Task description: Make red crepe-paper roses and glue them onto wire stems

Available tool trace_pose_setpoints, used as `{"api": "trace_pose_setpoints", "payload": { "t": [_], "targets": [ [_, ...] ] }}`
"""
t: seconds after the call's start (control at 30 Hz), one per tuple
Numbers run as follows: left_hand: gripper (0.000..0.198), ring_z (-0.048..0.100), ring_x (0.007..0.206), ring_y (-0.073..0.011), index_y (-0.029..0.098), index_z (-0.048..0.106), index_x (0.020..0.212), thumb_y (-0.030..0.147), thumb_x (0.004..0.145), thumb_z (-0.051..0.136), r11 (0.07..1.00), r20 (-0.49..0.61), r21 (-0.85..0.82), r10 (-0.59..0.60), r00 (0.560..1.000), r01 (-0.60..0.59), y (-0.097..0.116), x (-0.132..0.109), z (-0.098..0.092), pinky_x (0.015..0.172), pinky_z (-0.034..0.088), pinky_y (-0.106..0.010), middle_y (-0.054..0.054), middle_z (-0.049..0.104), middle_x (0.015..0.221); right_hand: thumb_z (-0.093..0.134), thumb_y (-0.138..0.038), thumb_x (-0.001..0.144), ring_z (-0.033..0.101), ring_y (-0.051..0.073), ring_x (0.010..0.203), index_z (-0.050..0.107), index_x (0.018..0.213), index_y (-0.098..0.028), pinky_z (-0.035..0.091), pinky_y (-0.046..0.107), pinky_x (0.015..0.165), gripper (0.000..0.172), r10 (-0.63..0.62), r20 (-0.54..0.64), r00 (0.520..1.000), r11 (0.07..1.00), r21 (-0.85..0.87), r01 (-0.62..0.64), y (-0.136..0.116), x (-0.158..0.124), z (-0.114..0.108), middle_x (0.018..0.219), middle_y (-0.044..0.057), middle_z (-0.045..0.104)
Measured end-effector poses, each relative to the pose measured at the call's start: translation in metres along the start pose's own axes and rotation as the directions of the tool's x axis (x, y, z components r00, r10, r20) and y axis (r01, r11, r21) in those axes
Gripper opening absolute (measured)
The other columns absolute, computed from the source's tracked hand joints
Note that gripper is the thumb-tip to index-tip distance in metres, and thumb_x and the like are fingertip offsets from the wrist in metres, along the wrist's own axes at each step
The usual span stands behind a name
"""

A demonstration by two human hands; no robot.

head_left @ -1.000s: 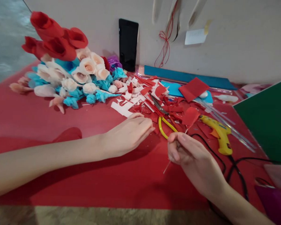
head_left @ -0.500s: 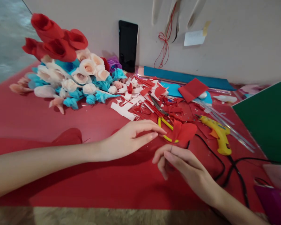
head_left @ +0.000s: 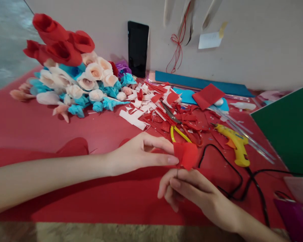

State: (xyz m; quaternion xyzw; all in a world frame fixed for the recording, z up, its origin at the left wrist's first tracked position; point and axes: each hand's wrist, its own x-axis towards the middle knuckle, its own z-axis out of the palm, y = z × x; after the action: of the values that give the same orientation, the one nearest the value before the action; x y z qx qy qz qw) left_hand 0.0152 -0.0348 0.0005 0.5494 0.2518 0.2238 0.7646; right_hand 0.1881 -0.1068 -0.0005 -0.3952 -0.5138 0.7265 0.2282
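1. Curved, soft red paper petals (head_left: 189, 156) flare above a thin, wire-like stem (head_left: 177, 173), over the red tabletop (head_left: 27, 124).
2. Right hand (head_left: 199, 190) pinches that stem, fingertips closed.
3. Left hand (head_left: 137, 153), apart half a second ago, now nips the petals' edge, thumb against forefinger!

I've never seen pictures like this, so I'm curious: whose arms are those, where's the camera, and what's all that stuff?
No robot here! Those are one person's bare hands. The camera sits on that person's head, looking forward and down, and it took every picture. The right hand holds a thin stem topped with red paper; the left hand has its fingertips at the paper's edge. On the red table are paper flowers, paper scraps, scissors and a yellow glue gun. Something like a black phone stands by the wall.
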Motion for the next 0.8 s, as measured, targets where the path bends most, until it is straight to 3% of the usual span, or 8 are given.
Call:
{"api": "trace_pose_setpoints", "payload": {
  "t": [0.17,0.33,0.5,0.67,0.8],
  "targets": [
    [0.008,0.055,0.064,-0.008,0.011,0.063,0.068,0.015,0.075,0.063,1.0,0.008,-0.028,0.003,1.0,-0.002,-0.001,0.0,0.002,0.064,0.043,-0.018,0.001,0.059,0.065,0.043,-0.028,0.091,0.053,0.005,0.076,0.061,0.093,-0.019,0.038,0.016,0.074,0.02,-0.109,-0.105,0.988,0.988,-0.123,0.096,0.001,-0.003,0.002,0.074,-0.003,0.056],
    [0.008,0.052,0.056,-0.0058,0.011,0.059,0.068,0.015,0.074,0.064,0.997,0.014,-0.078,-0.01,1.0,0.011,-0.002,0.0,0.004,0.057,0.04,-0.016,0.004,0.054,0.057,0.043,-0.026,0.091,0.052,0.004,0.067,0.062,0.089,-0.019,0.039,0.016,0.067,0.02,-0.235,-0.21,0.949,0.964,-0.173,0.201,0.009,-0.002,0.004,0.072,-0.004,0.057],
    [0.008,0.055,0.056,-0.0068,0.011,0.058,0.069,0.012,0.071,0.066,0.997,-0.006,-0.074,0.011,1.0,-0.011,-0.006,0.0,0.003,0.057,0.041,-0.018,0.003,0.058,0.061,0.041,-0.026,0.092,0.052,0.004,0.064,0.059,0.087,-0.019,0.04,0.017,0.066,0.021,-0.194,-0.216,0.957,0.977,-0.132,0.168,0.01,-0.002,0.004,0.067,-0.004,0.055],
    [0.005,0.058,0.058,-0.0088,0.012,0.062,0.077,0.014,0.073,0.064,0.997,0.058,-0.068,0.025,0.998,-0.021,-0.006,0.0,0.001,0.06,0.045,-0.021,0.001,0.059,0.065,0.039,-0.027,0.093,0.051,0.005,0.063,0.058,0.087,-0.018,0.04,0.018,0.066,0.022,-0.161,-0.181,0.97,0.986,-0.065,0.152,0.008,-0.003,0.004,0.066,-0.003,0.054],
    [0.009,0.057,0.066,-0.0089,0.013,0.067,0.075,0.005,0.07,0.064,0.996,0.035,-0.01,0.094,0.995,-0.094,-0.004,0.0,0.0,0.064,0.044,-0.019,0.001,0.06,0.068,0.04,-0.026,0.093,0.05,0.003,0.062,0.058,0.083,-0.017,0.04,0.016,0.064,0.022,-0.133,-0.156,0.979,0.99,0.017,0.137,0.005,-0.003,0.004,0.067,-0.002,0.054]
  ]
}}
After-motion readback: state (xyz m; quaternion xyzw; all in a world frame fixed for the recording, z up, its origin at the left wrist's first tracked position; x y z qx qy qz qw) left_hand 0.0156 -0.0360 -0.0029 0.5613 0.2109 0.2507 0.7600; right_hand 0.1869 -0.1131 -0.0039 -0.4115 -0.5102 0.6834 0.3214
